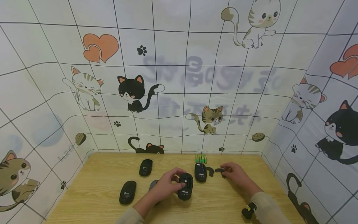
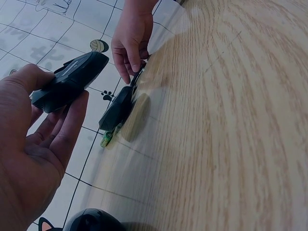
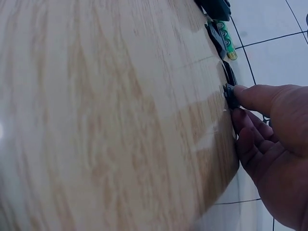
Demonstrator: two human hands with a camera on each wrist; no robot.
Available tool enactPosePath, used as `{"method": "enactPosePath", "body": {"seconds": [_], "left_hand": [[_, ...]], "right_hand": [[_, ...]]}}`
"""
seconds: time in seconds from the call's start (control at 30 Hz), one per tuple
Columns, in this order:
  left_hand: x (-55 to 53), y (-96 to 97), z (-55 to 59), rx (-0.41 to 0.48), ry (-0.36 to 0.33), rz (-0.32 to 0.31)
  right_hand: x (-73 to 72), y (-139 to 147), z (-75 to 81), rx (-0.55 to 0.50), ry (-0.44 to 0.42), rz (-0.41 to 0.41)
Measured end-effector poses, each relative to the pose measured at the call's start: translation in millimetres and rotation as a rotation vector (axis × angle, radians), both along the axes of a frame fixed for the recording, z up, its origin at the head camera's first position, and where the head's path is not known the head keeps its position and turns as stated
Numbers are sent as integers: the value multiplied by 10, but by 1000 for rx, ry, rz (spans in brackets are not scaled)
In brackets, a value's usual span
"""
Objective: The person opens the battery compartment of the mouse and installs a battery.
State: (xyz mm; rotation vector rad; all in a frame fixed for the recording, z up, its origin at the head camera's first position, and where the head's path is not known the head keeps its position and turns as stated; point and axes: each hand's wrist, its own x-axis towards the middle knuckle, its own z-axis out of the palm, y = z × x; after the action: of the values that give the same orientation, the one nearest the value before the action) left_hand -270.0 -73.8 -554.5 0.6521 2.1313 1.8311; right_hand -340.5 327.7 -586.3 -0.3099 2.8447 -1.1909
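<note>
My left hand (image 1: pixel 167 187) grips a black computer mouse (image 1: pixel 186 186) by its side, thumb on one edge and fingers behind. Its underside is turned up, showing an uncovered battery compartment. In the left wrist view the mouse (image 2: pixel 72 79) is above the table. To the right, my right hand (image 1: pixel 237 175) pinches a small curved black battery cover (image 1: pixel 219 170) at the table surface. The right wrist view shows the thumb on that dark piece (image 3: pixel 231 96). Beside it lies another curved battery cover (image 1: pixel 210 171), next to a second upside-down mouse (image 1: pixel 200 173).
Several green batteries (image 1: pixel 201 159) stand in a row behind the upside-down mouse. Two black mice, one far (image 1: pixel 146 167) and one nearer (image 1: pixel 127 192), lie on the left of the wooden table (image 1: pixel 95 183). A greyish mouse (image 1: pixel 152 184) is partly hidden behind my left hand.
</note>
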Motion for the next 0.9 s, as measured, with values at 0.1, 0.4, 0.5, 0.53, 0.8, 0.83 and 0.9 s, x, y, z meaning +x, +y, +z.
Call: {"method": "enactPosePath", "body": {"seconds": [0.1, 0.4, 0.5, 0.53, 0.8, 0.83, 0.9], "left_hand": [[-3, -1, -1, -2, -3, 2], [-8, -5, -5, -6, -1, 8], [-4, -6, 2, -9, 0, 10], [-4, -7, 5, -12, 1, 11], [2, -10, 12, -9, 6, 14], [4, -11, 15, -8, 4, 12], [9, -14, 21, -7, 2, 12]], "right_hand": [[-1, 1, -4, -1, 2, -5], [-23, -130, 59, -35, 17, -62], [-84, -222, 105, -26, 32, -64], [-113, -247, 110, -17, 40, -59], [-361, -453, 177, 62, 95, 18], [-390, -476, 180, 73, 89, 25], [-444, -513, 184, 89, 75, 40]]}}
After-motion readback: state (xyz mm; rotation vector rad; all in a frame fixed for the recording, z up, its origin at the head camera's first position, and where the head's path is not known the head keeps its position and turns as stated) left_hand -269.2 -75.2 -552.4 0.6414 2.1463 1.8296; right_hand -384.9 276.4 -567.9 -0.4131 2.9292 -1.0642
